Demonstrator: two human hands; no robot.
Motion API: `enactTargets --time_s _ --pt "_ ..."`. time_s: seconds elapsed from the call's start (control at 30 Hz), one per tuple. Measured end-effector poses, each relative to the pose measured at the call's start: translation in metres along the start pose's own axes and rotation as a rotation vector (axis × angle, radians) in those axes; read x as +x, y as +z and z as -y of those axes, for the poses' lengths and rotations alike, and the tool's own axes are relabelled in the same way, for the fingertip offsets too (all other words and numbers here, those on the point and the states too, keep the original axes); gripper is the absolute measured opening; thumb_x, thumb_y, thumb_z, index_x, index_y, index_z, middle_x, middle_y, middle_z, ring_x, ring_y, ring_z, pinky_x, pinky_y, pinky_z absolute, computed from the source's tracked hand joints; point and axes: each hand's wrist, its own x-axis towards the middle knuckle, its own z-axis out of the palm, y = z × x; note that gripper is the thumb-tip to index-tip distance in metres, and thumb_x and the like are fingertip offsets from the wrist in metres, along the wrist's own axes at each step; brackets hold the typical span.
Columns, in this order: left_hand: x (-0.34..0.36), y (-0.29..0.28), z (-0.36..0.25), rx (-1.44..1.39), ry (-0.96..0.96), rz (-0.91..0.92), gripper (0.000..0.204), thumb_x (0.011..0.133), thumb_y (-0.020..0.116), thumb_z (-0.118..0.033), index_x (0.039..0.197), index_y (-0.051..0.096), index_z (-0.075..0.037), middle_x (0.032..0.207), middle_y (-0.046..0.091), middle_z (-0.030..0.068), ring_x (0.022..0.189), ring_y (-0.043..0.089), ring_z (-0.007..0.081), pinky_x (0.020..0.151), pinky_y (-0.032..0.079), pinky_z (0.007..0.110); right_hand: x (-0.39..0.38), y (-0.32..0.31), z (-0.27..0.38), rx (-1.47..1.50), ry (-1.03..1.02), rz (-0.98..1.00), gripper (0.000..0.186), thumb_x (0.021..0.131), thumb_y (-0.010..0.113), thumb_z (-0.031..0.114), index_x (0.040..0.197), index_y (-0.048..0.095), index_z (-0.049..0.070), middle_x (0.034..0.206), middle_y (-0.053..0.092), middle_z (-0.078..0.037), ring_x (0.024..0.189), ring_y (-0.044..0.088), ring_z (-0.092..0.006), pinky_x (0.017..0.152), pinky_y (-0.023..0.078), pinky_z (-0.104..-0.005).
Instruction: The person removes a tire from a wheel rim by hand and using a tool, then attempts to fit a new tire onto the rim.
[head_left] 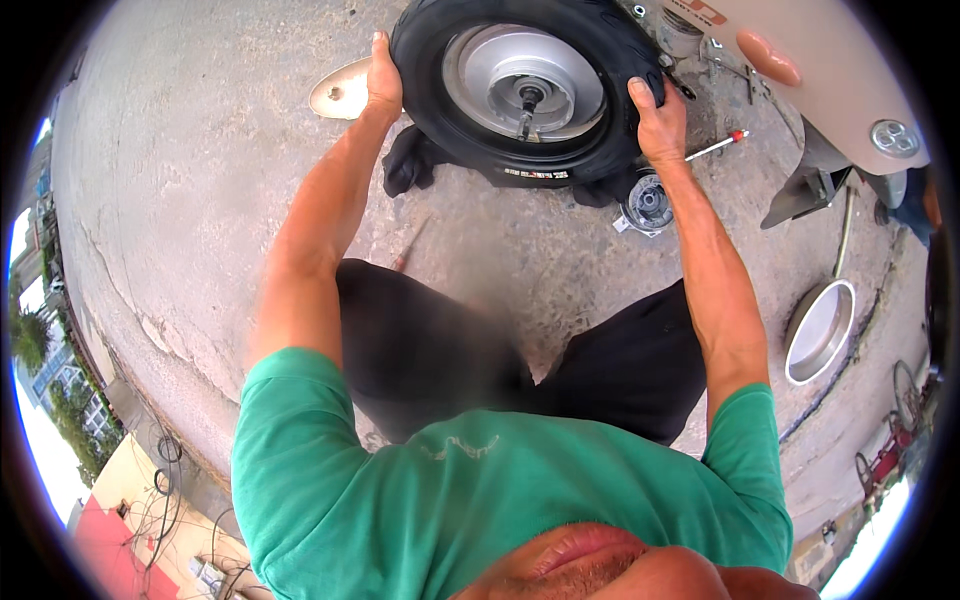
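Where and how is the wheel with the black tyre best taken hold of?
Probably by the tyre's outer edge, coming from left and right at once, where the left hand and right hand hold it. The round tyre offers two opposite gripping edges, while the axle sticking out of the hub makes the middle a poorer choice.

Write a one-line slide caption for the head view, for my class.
Left hand and right hand hold opposite sides of a black tyre on a silver wheel.

Tire (448, 130) sidewall: white-and-red print (532, 174), too small to read; beige body panel (835, 55): orange marking (703, 11) cut at top edge, tiny dark lettering (690, 17) below, illegible; green shirt (570, 455): pale squiggle (462, 446), unreadable
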Motion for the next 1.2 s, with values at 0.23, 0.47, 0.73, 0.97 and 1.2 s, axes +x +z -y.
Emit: enactTargets --time_s 0.23,0.47,0.73,0.97,1.2 --pt "-0.002 -0.007 0.003 -0.008 0.039 -0.031 0.084 0.097 0.039 -0.068 0.136 0.056 0.005 0.127 0.065 0.0161 0.115 0.063 0.0255 0.103 0.047 0.035 0.003 0.0 0.009 0.018 0.057 0.046 0.084 0.08 0.073 0.062 0.128 0.061 -0.005 0.123 0.067 -0.023 0.117 0.063 -0.0313 0.101 0.046 -0.0394" --pt "-0.023 -0.006 0.006 -0.02 -0.001 -0.075 0.084 0.097 0.04 -0.068 0.134 0.056 0.006 0.124 0.067 0.0172 0.11 0.066 0.0271 0.1 0.052 0.036 0.002 -0.01 0.019 0.06 0.159 0.101 0.1 0.075 0.072 0.071 0.133 0.057 -0.008 0.129 0.063 -0.026 0.122 0.06 -0.0336 0.104 0.044 -0.0403" --pt "-0.008 -0.012 0.029 -0.135 0.005 -0.11 0.082 0.096 0.044 -0.066 0.133 0.057 0.006 0.121 0.068 0.0162 0.109 0.066 0.0271 0.099 0.052 0.037 0.003 -0.011 0.007 -0.04 0.059 0.092 0.094 0.076 0.073 0.067 0.131 0.058 -0.008 0.127 0.064 -0.028 0.122 0.061 -0.0363 0.104 0.044 -0.0406" --pt "-0.013 0.002 0.03 -0.227 0.018 -0.122 0.066 0.1 0.043 -0.058 0.127 0.062 -0.001 0.121 0.068 0.0136 0.109 0.067 0.0276 0.099 0.053 0.039 -0.002 -0.011 0.015 -0.077 0.041 0.041 0.087 0.076 0.075 0.063 0.126 0.061 -0.008 0.12 0.068 -0.028 0.115 0.065 -0.0359 0.1 0.048 -0.0402" --pt "0.019 -0.006 0.048 -0.188 0.139 -0.218 0.067 0.098 0.048 -0.059 0.125 0.062 0.0 0.117 0.068 0.0146 0.108 0.067 0.0284 0.097 0.054 0.04 -0.005 -0.004 0.028 0.013 0.054 0.048 0.08 0.076 0.078 0.06 0.119 0.065 -0.006 0.11 0.072 -0.023 0.106 0.068 -0.0352 0.095 0.05 -0.0413"
